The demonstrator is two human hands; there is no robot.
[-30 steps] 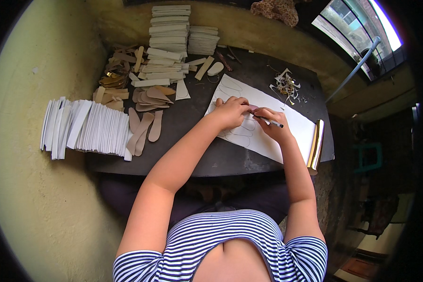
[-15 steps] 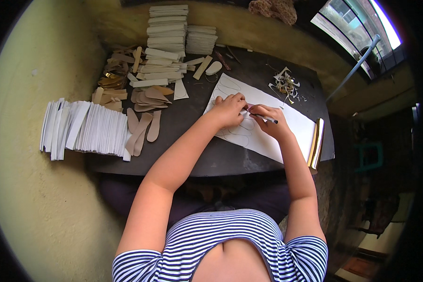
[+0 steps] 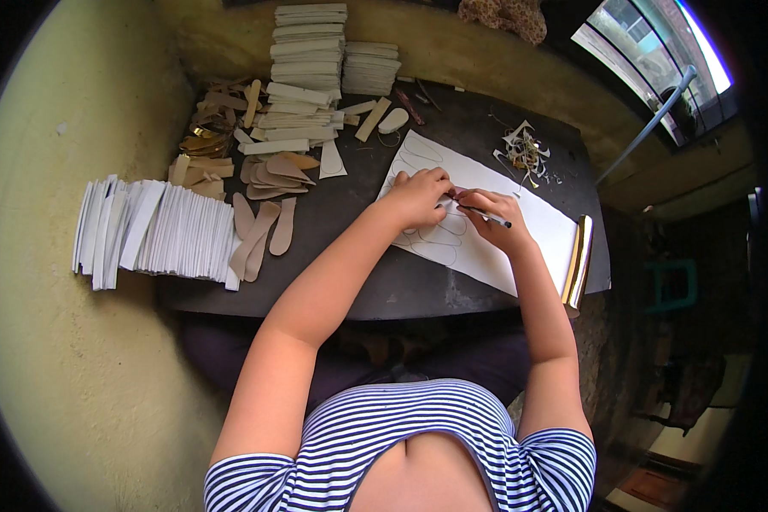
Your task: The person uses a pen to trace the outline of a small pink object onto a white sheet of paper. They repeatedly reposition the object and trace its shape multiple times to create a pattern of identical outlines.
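A white sheet (image 3: 529, 224) lies slantwise on the dark table, its right end curled up to show a shiny gold underside (image 3: 578, 260). Sole-shaped outlines (image 3: 422, 152) are drawn over its left part. My left hand (image 3: 416, 201) presses on the sheet with bent fingers, closed on something mostly hidden; a small brownish-pink edge (image 3: 457, 193) shows between the hands. In my right hand (image 3: 497, 215), closed round it, is a dark-ended pen (image 3: 497, 219), slanting with its tip end near my left fingertips. The tip itself is hidden by my fingers.
White strips (image 3: 179, 230) stand in a long row at the left, with tall white stacks (image 3: 307, 51) behind. Beige sole-shaped pieces (image 3: 269, 175) lie nearby. Scraps (image 3: 525, 154) are heaped at the back right. A blue pole (image 3: 648, 128) leans by the window.
My right hand and the pen have shifted slightly to the right, and the pen's angle has changed a little. My left hand stays almost in place.
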